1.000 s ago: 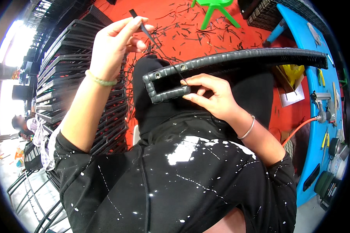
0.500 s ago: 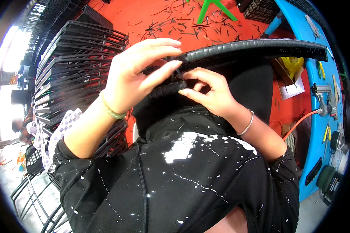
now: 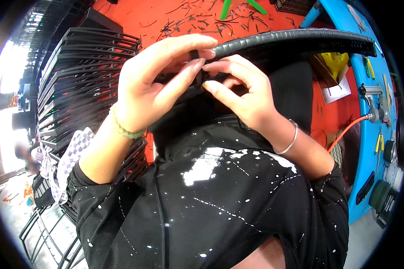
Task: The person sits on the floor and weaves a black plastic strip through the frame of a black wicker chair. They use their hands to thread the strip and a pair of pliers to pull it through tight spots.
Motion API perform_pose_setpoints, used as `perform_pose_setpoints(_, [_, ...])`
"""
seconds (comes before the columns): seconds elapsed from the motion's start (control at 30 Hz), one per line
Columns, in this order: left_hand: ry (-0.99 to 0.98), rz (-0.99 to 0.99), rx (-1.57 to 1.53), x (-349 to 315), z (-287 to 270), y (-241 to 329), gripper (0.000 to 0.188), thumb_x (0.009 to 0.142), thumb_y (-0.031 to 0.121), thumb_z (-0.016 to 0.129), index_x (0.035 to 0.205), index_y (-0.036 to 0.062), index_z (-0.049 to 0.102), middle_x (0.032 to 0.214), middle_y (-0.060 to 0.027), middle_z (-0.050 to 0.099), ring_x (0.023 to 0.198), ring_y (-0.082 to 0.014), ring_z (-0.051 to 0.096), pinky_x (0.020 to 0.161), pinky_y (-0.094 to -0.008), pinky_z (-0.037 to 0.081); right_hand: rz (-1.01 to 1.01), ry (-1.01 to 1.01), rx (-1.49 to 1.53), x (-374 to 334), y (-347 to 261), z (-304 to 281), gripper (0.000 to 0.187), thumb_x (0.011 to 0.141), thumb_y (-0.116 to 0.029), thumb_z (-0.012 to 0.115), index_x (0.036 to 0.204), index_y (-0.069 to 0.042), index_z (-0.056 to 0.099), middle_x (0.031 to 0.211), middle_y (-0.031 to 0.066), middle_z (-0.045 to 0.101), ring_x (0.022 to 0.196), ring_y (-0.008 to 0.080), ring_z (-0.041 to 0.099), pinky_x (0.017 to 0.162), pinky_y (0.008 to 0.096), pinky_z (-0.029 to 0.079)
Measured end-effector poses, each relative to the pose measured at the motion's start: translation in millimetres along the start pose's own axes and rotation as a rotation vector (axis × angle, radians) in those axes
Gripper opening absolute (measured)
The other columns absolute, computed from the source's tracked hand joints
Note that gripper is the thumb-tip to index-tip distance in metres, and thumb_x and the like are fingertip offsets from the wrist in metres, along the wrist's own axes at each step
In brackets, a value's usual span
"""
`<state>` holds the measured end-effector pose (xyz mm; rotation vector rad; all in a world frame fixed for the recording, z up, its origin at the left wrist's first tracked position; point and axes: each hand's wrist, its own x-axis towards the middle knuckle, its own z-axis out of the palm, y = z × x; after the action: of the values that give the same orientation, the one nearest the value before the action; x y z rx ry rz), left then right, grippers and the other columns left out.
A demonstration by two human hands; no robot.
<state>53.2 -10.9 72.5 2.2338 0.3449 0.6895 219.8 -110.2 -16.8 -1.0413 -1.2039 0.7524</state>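
Observation:
A curved black frame (image 3: 283, 38), wrapped in flat shiny strip along its rim, lies across my lap and stretches to the right. At its left end my left hand (image 3: 152, 83) pinches a narrow black strip (image 3: 194, 54), thumb and fingers closing round it. My right hand (image 3: 247, 89) is just beside it, thumb and forefinger drawn together on the lower part of the same strip. The fingers hide most of the frame's end, and the dark clothing behind makes the strip's lower end hard to see.
Black slatted frames (image 3: 81, 80) stand stacked at my left, a checked cloth (image 3: 74, 154) beside them. On the right is a blue table (image 3: 357, 134) with an air tool (image 3: 375, 114) on an orange hose (image 3: 345, 134), and yellow-handled pliers (image 3: 379, 143). Black scraps litter the red floor (image 3: 157, 20).
The frame and both hands have risen slightly. My right hand has moved up, its fingertips now closer to my left hand's at the strip.

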Motion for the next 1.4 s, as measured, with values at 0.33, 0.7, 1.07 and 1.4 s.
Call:
perform_pose_setpoints(0.33, [0.029, 0.083, 0.114, 22.5, 12.4, -5.9, 0.033, 0.094, -0.009, 0.061, 0.127, -0.0057, 0.061, 0.119, -0.0129, 0.070, 0.104, -0.0166, 0.070, 0.086, -0.0255, 0.056, 0.271, -0.109, 0.449, 10.8, -4.1, -11.2, 0.016, 0.094, -0.010, 0.070, 0.103, 0.003, 0.074, 0.097, 0.0054, 0.073, 0.085, 0.0080, 0.063, 0.078, 0.0236, 0.051])
perform_pose_setpoints(0.7, [-0.137, 0.222, 0.626, 20.3, -11.4, -13.8, 0.031, 0.081, -0.002, 0.076, 0.111, 0.0051, 0.075, 0.125, -0.0104, 0.067, 0.110, -0.0217, 0.065, 0.093, -0.0324, 0.051, 0.632, -0.136, 0.623, 6.6, 33.6, 1.7, 0.025, 0.088, -0.033, 0.076, 0.106, -0.015, 0.079, 0.096, -0.0037, 0.075, 0.095, 0.0067, 0.062, 0.085, 0.0256, 0.038])
perform_pose_setpoints(1.07, [-0.370, 0.170, 0.626, 36.4, -32.0, -7.0, 0.031, 0.079, 0.000, 0.078, 0.110, 0.0039, 0.075, 0.126, -0.0115, 0.066, 0.107, -0.0219, 0.066, 0.089, -0.0327, 0.055, 0.571, -0.141, 0.669, 15.1, 36.3, 6.1, 0.022, 0.091, -0.017, 0.074, 0.110, -0.005, 0.075, 0.102, 0.0043, 0.075, 0.096, 0.0120, 0.067, 0.091, 0.0267, 0.051])
perform_pose_setpoints(1.4, [-0.374, 0.165, 0.590, 40.8, -36.0, -11.5, 0.030, 0.080, -0.001, 0.077, 0.109, 0.0030, 0.075, 0.125, -0.0124, 0.066, 0.109, -0.0238, 0.068, 0.091, -0.0329, 0.056, 0.546, -0.104, 0.713, 13.1, 44.4, 16.5, 0.023, 0.088, -0.024, 0.076, 0.107, -0.012, 0.079, 0.100, -0.0005, 0.076, 0.093, 0.0093, 0.062, 0.086, 0.0276, 0.040])
